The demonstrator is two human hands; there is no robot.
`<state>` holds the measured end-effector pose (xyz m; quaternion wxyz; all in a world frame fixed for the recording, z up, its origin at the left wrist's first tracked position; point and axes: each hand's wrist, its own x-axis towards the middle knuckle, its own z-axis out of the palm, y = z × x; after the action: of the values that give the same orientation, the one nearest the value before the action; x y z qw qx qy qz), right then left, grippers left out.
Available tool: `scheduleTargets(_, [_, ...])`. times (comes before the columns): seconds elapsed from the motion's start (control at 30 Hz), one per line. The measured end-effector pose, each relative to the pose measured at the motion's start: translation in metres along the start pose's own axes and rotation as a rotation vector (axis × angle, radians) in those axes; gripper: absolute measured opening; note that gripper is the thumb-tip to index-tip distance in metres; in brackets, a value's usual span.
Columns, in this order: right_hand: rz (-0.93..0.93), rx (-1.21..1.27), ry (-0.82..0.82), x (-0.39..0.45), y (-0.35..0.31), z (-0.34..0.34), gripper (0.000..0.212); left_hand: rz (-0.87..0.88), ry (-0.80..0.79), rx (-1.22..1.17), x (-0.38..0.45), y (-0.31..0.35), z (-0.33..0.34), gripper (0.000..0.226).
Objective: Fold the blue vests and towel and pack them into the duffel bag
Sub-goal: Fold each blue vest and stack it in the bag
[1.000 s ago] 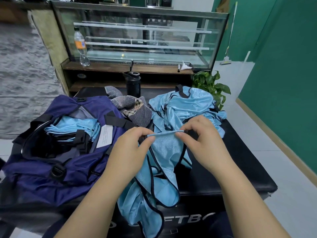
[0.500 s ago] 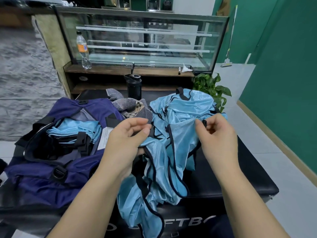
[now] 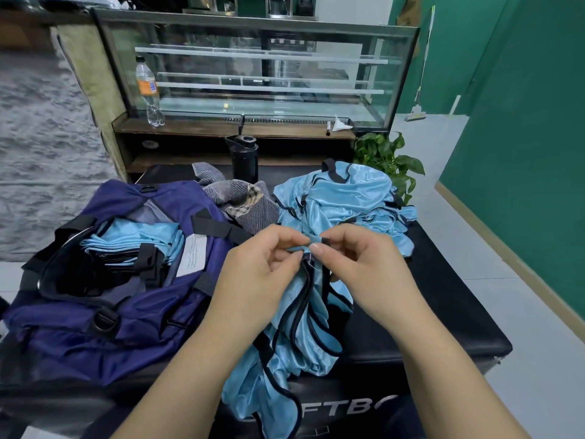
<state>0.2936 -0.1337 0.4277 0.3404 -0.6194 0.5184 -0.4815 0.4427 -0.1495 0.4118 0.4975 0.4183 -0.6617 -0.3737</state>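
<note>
Pinching the same narrow strap of a blue vest (image 3: 304, 318), your left hand (image 3: 262, 274) and right hand (image 3: 364, 274) sit close together, fingers curled on the fabric, the rest of it hanging over the near edge of the black table (image 3: 443, 312). On the left, the navy duffel bag (image 3: 126, 327) is unzipped with folded blue vests (image 3: 133, 239) stacked inside. More loose vests (image 3: 348, 198) are piled at the far right, and the plaid towel (image 3: 243, 198) lies crumpled between bag and pile.
</note>
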Motion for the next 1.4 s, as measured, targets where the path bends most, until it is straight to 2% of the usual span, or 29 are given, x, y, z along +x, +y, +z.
scheduleTargets(0.2, [-0.009, -0.105, -0.062, -0.002, 0.001, -0.001, 0.016, 0.117, 0.065, 0.194, 0.0, -0.001, -0.001, 0.023])
scheduleTargets(0.33, [-0.039, -0.099, -0.099, -0.005, -0.001, 0.002, 0.016, 0.121, 0.118, 0.306, -0.001, 0.001, 0.001, 0.009])
scheduleTargets(0.43, [-0.003, 0.008, -0.11, -0.005, -0.001, 0.005, 0.004, 0.121, 0.124, 0.354, -0.001, 0.0, 0.002, 0.014])
scheduleTargets(0.5, [-0.004, -0.016, -0.09, -0.004, 0.004, 0.004, 0.007, 0.121, 0.119, 0.378, -0.003, -0.003, 0.004, 0.018])
scheduleTargets(0.6, [0.006, -0.065, -0.096, -0.002, 0.009, -0.002, 0.018, 0.073, 0.065, 0.337, -0.002, -0.006, 0.003, 0.016])
scheduleTargets(0.7, [0.025, 0.014, -0.049, -0.001, 0.013, -0.013, 0.018, 0.028, -0.058, 0.368, 0.002, -0.015, -0.007, 0.017])
scheduleTargets(0.8, [0.048, 0.096, -0.039, 0.001, 0.016, -0.023, 0.024, 0.096, -0.137, 0.424, 0.004, -0.027, -0.015, 0.016])
scheduleTargets(0.9, [0.077, 0.108, -0.054, 0.001, 0.018, -0.028, 0.023, 0.19, -0.113, 0.475, 0.006, -0.034, -0.014, 0.006])
scheduleTargets(1.0, [0.082, 0.171, -0.062, 0.0, 0.018, -0.029, 0.025, 0.267, -0.136, 0.475, 0.008, -0.034, -0.012, 0.023])
scheduleTargets(1.13, [0.085, 0.235, -0.088, -0.002, 0.017, -0.033, 0.024, 0.36, -0.202, 0.52, 0.011, -0.036, -0.009, 0.023])
scheduleTargets(1.3, [0.109, 0.316, -0.129, -0.005, 0.01, -0.037, 0.028, 0.385, -0.217, 0.547, 0.017, -0.026, -0.01, 0.026])
scheduleTargets(1.4, [0.073, 0.293, -0.08, 0.0, -0.002, -0.045, 0.03, 0.289, -0.193, 0.371, 0.026, -0.006, -0.015, 0.013])
